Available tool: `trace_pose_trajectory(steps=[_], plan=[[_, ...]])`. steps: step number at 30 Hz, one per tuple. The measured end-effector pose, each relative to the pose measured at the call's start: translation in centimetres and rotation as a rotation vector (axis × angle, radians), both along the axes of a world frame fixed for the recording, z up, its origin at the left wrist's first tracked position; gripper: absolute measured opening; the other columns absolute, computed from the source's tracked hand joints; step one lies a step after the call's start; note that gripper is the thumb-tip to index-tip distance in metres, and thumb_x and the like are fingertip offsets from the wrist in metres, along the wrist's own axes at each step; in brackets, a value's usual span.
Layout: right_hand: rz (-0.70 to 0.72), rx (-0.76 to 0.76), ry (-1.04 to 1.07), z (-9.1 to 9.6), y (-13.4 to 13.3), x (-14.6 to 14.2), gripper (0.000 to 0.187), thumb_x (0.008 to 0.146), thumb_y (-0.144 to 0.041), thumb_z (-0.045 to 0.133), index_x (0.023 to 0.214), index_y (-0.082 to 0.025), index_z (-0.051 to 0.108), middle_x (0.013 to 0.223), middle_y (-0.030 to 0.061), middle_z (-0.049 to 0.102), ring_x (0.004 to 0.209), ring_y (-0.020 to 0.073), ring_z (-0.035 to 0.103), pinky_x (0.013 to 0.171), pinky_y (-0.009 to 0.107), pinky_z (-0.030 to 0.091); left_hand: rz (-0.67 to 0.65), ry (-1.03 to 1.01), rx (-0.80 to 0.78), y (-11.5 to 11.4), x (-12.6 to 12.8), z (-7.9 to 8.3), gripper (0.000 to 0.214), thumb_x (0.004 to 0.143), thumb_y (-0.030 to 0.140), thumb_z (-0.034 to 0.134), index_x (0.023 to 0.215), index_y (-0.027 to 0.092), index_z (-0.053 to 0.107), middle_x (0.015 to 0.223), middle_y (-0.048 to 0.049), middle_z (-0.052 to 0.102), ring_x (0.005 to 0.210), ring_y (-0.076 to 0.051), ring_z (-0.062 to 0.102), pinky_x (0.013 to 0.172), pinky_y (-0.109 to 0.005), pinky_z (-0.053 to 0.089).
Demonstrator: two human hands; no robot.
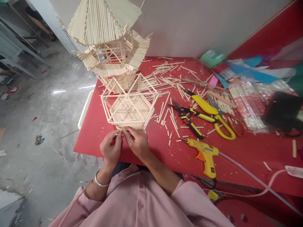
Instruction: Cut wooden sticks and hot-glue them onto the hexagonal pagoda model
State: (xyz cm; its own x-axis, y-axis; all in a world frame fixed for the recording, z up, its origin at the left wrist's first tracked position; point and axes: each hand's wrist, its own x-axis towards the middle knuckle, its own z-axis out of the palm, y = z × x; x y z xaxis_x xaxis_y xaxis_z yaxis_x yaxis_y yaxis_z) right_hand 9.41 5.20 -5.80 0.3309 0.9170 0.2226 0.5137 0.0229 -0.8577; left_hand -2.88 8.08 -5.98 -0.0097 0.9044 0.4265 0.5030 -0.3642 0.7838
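Observation:
A hexagonal frame of thin wooden sticks [151,92] stands on the red table before me, with rings of sticks filling its base. At its near edge, my left hand [111,146] is closed, pinching a short wooden stick [117,134] between thumb and fingers. Close beside it, my right hand [138,144] has thumb and fingertips pinched together against the frame's lower near edge; what they hold is too small to make out. Behind the frame rises a stick-built pagoda model [101,28] with tiered, slatted roofs.
To the right lie a yellow glue gun [204,153], pruning shears [205,117] and a yellow-handled cutter [204,104]. Loose sticks [163,75] are scattered at the back. Plastic-wrapped stick bundles [248,104] and a black object [284,110] sit farther right. The red table's [91,132] left edge is near.

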Motion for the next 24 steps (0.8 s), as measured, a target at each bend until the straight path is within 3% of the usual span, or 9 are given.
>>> trace_pose_trajectory(steps=[24], plan=[[0.011, 0.006, 0.013, 0.19, 0.02, 0.02, 0.026, 0.098, -0.036, 0.054, 0.113, -0.025, 0.072, 0.100, 0.0023, 0.079, 0.090, 0.0171, 0.075, 0.082, 0.024, 0.054, -0.022, -0.040, 0.012, -0.03, 0.05, 0.04, 0.011, 0.087, 0.025, 0.067, 0.089, 0.019, 0.076, 0.085, -0.0037, 0.078, 0.077, -0.015, 0.073, 0.075, -0.026, 0.059]])
